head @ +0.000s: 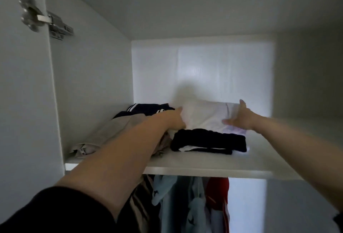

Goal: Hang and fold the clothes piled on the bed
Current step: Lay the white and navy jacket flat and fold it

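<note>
Below the wardrobe shelf (204, 168), hung garments (194, 205) are seen. On the shelf, a dark folded garment (207, 141) lies nearest, a beige one (115, 130) to its left. Farther back, a white folded garment (204, 116) is pressed between the left hand (174, 119) and right hand (239, 117), fingers spread against its sides. A navy striped garment (148, 108) lies far left.

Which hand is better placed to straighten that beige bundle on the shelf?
Probably the left hand: its arm lies right over the beige bundle, while the right hand rests on the white garment.
</note>
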Demonstrator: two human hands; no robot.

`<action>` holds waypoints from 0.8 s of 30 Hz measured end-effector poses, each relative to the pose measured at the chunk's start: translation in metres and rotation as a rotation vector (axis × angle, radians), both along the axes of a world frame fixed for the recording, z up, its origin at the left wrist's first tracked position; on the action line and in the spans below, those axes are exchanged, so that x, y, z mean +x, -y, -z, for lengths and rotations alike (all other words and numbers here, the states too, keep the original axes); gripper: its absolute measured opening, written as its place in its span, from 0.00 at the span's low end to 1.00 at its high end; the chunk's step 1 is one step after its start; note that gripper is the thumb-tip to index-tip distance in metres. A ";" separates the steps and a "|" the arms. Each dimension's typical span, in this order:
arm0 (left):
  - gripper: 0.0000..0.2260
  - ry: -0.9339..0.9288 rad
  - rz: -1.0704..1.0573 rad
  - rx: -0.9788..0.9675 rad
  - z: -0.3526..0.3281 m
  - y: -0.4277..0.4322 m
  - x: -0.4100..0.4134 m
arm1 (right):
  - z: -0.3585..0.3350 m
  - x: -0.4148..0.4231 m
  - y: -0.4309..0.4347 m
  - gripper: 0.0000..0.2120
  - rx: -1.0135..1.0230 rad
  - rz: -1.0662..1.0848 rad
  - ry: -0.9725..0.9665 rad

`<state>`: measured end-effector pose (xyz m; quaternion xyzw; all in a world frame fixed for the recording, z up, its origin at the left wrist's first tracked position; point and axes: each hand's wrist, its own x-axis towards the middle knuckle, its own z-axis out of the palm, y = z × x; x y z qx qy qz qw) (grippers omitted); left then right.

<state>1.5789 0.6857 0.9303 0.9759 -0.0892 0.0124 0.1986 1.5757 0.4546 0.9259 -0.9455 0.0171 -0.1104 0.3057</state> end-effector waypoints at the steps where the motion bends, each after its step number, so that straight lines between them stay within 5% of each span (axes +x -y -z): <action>1: 0.26 0.015 0.070 0.238 0.005 -0.001 0.013 | 0.006 0.011 -0.005 0.41 -0.238 -0.031 0.099; 4: 0.21 -0.013 0.213 0.483 0.005 -0.004 0.042 | 0.026 0.030 -0.028 0.30 -0.515 -0.297 0.108; 9: 0.21 0.182 0.195 0.467 -0.014 -0.039 0.103 | 0.042 0.063 -0.060 0.47 -0.710 -0.432 -0.039; 12: 0.26 0.235 -0.061 0.575 0.020 -0.069 0.137 | 0.040 0.100 -0.073 0.41 -0.724 -0.423 -0.038; 14: 0.26 0.171 -0.137 0.464 0.049 -0.080 0.154 | 0.040 0.131 -0.080 0.38 -0.721 -0.417 -0.081; 24: 0.27 0.225 -0.117 0.433 0.068 -0.084 0.179 | 0.056 0.255 -0.081 0.36 -0.662 -0.311 -0.018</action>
